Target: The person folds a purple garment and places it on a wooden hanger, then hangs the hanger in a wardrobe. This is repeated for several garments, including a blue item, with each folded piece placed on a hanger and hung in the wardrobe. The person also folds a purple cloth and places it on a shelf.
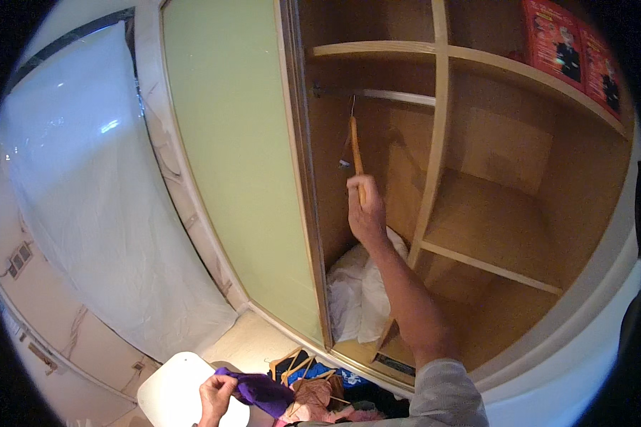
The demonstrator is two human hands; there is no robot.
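Observation:
My right hand [368,213] reaches into the wardrobe and grips one end of a wooden clothes hanger [356,144]. The hanger's wire hook is up by the metal hanging rail [400,96]; whether it rests on the rail I cannot tell. A small pale tag [344,164] shows beside the hanger. Low in the picture, my left hand [216,395] pinches a purple garment [264,394] above a white stool [173,387]. Clothes on wooden hangers [299,368] lie heaped beside the garment, with blue, pink and brown cloth among them.
White bedding [355,293] fills the bottom of the left compartment. A wooden upright [437,133] parts it from the shelves at right, where red printed boxes [558,45] stand high up. A pale green sliding door [235,160] and plastic sheeting [107,203] are at left.

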